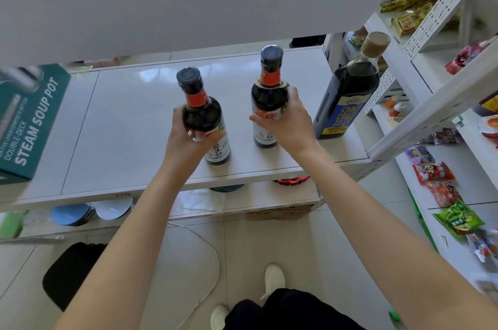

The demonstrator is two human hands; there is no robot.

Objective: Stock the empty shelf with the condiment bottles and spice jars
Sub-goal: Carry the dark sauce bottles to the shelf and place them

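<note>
Grip is sound: your left hand (186, 135) wraps its fingers round the left bottle (202, 114), your right hand (288, 118) round the right bottle (269, 95), both at mid-body, keeping them upright on the shelf (129, 119), seemingly to line up beside the tall bottle (347, 92).

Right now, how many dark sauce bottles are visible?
3: one bottle in the left hand, second bottle in the right hand, tan-capped bottle at the shelf's right end; more may be hidden.

A teal steam soup pot box (29, 119) is sitting at left; snack packets (433, 172) are lying on the white rack (442, 3) at right.
</note>
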